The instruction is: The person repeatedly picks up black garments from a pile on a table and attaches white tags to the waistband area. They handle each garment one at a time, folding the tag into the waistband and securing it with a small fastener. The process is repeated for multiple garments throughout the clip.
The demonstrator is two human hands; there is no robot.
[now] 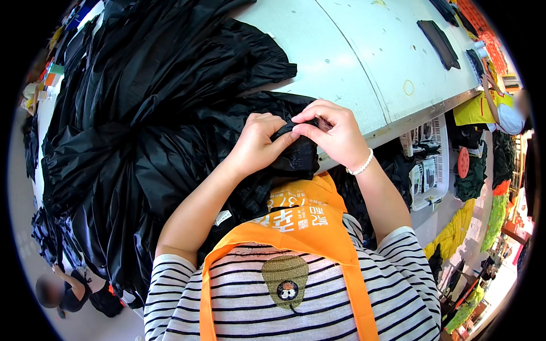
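Observation:
A black garment of thin, shiny fabric [298,156] is bunched at the near edge of the table, partly over my orange apron. My left hand [263,136] is closed on its gathered cloth, thumb pointing right. Right beside it, my right hand [330,129] pinches the same garment between thumb and fingers, the two thumb tips almost touching. What lies exactly between the fingertips is too small to make out. To the left spreads a large heap of similar black garments [131,125], with elastic-looking gathered ends.
The pale table [341,62] has a seam across it. A folded dark garment [439,44] lies at the far right. Below the table's right edge stands a white plastic basket [435,170] with packaged items. Other people work at the right and lower left.

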